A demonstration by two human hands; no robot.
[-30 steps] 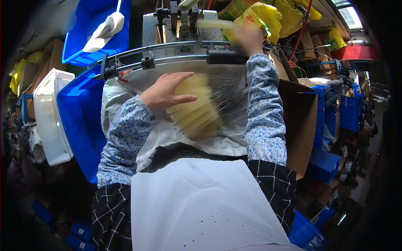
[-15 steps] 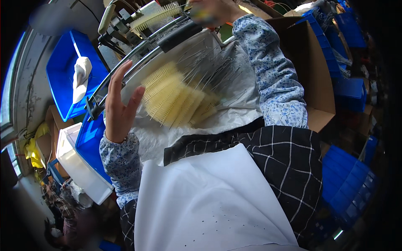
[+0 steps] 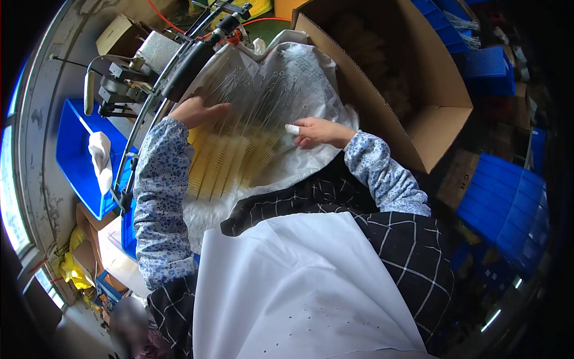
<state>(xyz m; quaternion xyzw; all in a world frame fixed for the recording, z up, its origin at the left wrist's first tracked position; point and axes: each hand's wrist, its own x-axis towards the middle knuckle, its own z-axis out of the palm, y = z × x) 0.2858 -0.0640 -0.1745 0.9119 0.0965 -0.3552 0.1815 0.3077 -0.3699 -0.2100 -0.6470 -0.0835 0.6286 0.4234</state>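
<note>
A pile of pale yellow bristle brushes (image 3: 230, 158) with thin looped wire handles lies on a white plastic sheet (image 3: 320, 72) in front of me. My left hand (image 3: 200, 112) is at the pile's upper left, beside the black roller. Its thumb stretches out over the wires, apart from the fingers, which are partly hidden. My right hand (image 3: 320, 131) rests at the pile's right side, near the wire handles. White tape wraps one of its digits. Its fingers are loosely bent, and I see nothing held in them.
A metal-framed machine with a black roller (image 3: 190, 69) stands along the left of the sheet. Blue bins (image 3: 69, 140) sit beyond it. On the right is a large open cardboard box (image 3: 439, 128), with stacked blue trays (image 3: 502, 203) further right.
My right hand has come down from the machine at the top to the brushes' right side. My left hand has moved up onto the wires. The view has shifted, and the brushes lie more evenly.
</note>
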